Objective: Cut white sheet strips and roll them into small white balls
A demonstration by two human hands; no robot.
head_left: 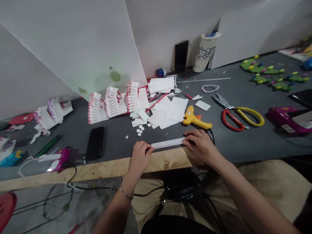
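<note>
Hands of a seated person rest at the near edge of a grey desk, one at each end of a long white strip. The strip lies flat, just behind the desk's bare wooden edge, with its long axis running left to right and tilting slightly away toward the right. The left hand is curled with its fingertips pinching the strip's left end. The right hand lies palm down, fingers spread over the right end and pressing it to the desk. Both hands touch the strip, so neither is nearer; the strip spans the gap between them.

Just behind the right hand sits a yellow glue gun, its cord trailing by the wrist. Further right lie scissors with one red and one yellow handle. Behind the strip is a scatter of white cut sheets and small white pellets. A black phone lies face down to the left of the left hand, and beyond it stand rows of white folded pieces tipped in pink.
</note>
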